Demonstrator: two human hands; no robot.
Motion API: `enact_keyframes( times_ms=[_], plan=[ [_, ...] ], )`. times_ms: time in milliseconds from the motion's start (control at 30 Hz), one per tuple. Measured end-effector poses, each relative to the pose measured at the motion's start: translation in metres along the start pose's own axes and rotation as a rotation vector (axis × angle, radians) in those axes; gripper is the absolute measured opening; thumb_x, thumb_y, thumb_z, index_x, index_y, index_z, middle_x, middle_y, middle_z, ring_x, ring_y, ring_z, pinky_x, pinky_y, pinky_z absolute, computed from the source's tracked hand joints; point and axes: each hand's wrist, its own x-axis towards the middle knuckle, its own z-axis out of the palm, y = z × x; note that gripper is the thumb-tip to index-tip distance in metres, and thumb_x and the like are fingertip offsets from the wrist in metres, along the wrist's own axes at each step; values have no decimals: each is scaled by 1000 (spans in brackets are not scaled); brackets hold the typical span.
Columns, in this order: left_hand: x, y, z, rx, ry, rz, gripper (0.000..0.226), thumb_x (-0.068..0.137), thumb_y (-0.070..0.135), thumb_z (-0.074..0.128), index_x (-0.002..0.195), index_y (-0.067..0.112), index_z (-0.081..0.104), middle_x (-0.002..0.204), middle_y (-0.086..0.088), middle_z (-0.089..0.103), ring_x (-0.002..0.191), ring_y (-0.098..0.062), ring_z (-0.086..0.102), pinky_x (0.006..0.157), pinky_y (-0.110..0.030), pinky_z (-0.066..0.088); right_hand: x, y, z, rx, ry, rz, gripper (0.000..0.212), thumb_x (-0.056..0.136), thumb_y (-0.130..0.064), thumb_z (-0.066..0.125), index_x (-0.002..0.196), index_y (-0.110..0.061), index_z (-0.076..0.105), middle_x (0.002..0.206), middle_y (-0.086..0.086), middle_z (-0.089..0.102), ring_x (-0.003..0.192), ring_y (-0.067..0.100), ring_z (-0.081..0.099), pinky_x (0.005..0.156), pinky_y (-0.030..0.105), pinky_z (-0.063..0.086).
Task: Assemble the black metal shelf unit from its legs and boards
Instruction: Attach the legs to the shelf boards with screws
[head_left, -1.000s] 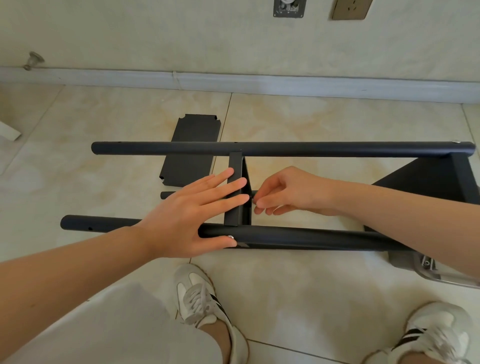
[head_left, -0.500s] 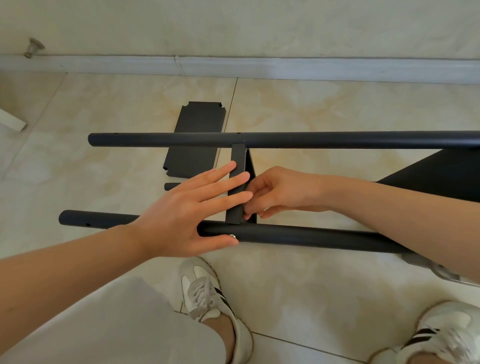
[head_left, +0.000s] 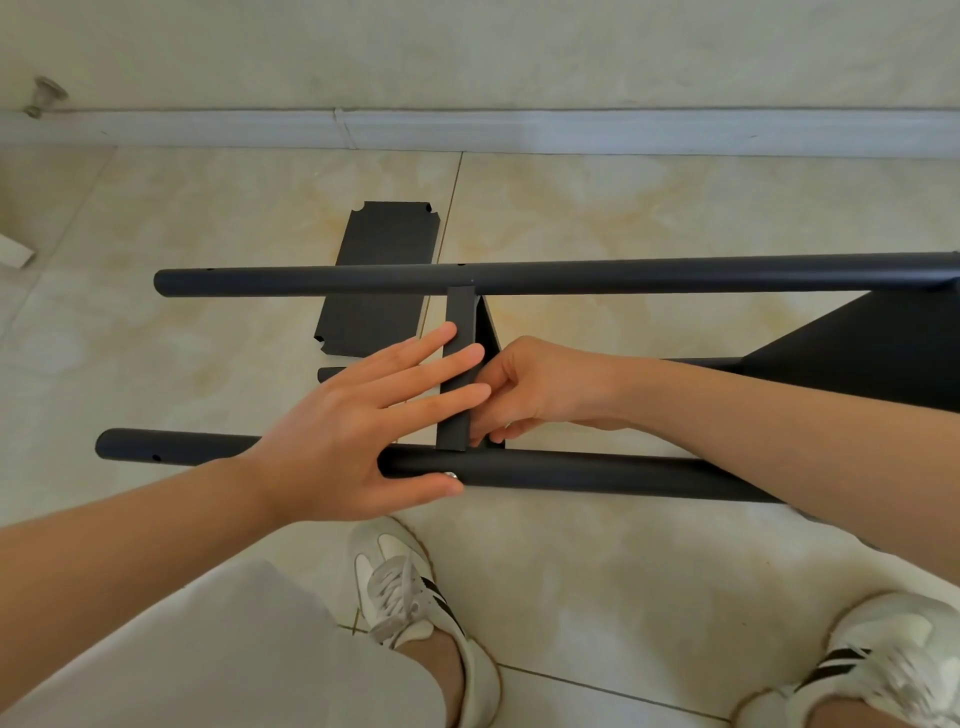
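My left hand (head_left: 358, 421) lies flat, fingers spread, on the near leg (head_left: 571, 475) and across the edge-on board (head_left: 460, 374) set between it and the far leg (head_left: 519, 278). My right hand (head_left: 535, 387) is curled behind that board; grip not visible. A spare board (head_left: 379, 280) lies flat on the floor (head_left: 623, 571) beyond, partly under the far leg. A screw head (head_left: 450, 474) shows by my left thumb.

head cam: single view | worn on the person's head, looking forward and steeply down | close over the floor (head_left: 623, 597) by the wall (head_left: 519, 47) | forearms and shoes in frame | no second view
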Motion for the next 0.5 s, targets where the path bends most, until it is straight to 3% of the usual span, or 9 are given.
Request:
enact_keyframes(
  times_ms=[100, 500],
  plan=[
    [0, 0, -1, 7, -1, -2, 69, 90, 56, 63, 147, 20, 47, 159, -3, 38, 153, -23, 23, 122, -39, 28, 1, 0, 2, 6, -8, -1, 12, 85, -15, 72, 94, -9, 76, 92, 7, 75, 78, 9, 68, 90, 34, 57],
    [2, 2, 0, -1, 2, -1, 69, 89, 54, 64, 146, 20, 47, 158, -4, 39, 152, -25, 25, 117, -46, 35, 0, 1, 0, 106, -81, 38, 14, 87, -17, 69, 79, -24, 78, 86, -3, 75, 79, 6, 67, 89, 29, 56]
  ],
)
